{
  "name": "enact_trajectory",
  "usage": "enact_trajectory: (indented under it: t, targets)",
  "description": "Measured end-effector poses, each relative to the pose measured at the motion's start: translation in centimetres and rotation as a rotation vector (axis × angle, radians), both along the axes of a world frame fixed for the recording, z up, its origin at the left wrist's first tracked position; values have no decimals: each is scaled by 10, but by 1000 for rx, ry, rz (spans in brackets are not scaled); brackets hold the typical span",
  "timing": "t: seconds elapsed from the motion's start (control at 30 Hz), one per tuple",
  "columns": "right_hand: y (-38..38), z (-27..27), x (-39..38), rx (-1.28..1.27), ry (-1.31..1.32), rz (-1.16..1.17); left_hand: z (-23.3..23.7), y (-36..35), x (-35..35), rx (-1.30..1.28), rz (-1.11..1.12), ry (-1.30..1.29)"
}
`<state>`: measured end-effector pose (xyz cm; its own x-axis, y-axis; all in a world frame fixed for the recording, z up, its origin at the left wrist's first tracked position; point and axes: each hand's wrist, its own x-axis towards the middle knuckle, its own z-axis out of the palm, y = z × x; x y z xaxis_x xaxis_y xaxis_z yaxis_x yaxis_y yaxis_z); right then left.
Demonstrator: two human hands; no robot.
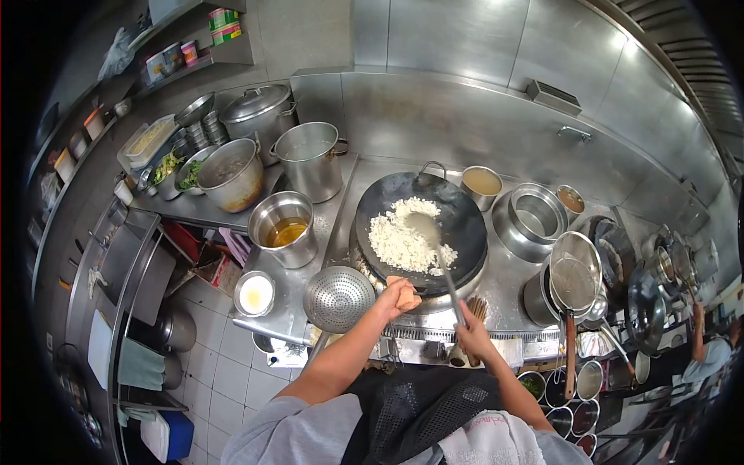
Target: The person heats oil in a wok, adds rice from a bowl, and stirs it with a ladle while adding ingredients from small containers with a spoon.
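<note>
A black wok (465, 236) sits on the stove with white rice (399, 240) spread over its middle. My right hand (474, 339) is closed round the handle of a metal ladle (448, 279), whose blurred bowl is over the rice. At the wok's near left edge, my left hand (399, 296) is closed on a folded orange-brown cloth (409, 299). Just left of that hand lies a perforated strainer (339, 298) on the counter.
Steel pots, one with yellow oil (285, 231), stand on the left. Behind the wok is a pot of cloudy liquid (482, 183). A mesh strainer (575, 271) rests over a pot at right. Another person's arm (699, 333) shows far right.
</note>
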<state>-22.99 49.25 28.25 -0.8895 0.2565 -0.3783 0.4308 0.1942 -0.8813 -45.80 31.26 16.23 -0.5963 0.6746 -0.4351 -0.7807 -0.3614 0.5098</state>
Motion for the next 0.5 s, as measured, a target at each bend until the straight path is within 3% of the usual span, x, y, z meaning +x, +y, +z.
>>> enact_trajectory:
  t: [0.13, 0.17, 0.2, 0.23, 0.27, 0.33, 0.4, 0.43, 0.5]
  targets:
    - [-4, 13, 46, 198, 243, 97, 19, -11, 17, 1, -1, -51]
    - [1, 21, 62, 198, 184, 104, 35, -20, 34, -17, 25, -54]
    - [0, 68, 79, 101, -5, 125, 49, -25, 45, -28, 53, -50]
    - [12, 74, 101, 238, 152, 192, 42, -37, 67, 69, 160, -62]
    - [20, 85, 119, 214, 180, 215, 67, -58, 87, 30, 52, -96]
    - [36, 90, 148, 27, -40, 232, 102, -63, 106, -19, 88, -163]
    - [26, 122, 136, 287, -206, 367, 85, -49, 84, 62, 119, -77]
    - [28, 94, 129, 450, 104, 381, 75, -37, 61, 21, 58, -134]
    - [22, 66, 94, 675, -41, 291, 52, -27, 48, 53, 32, -28]
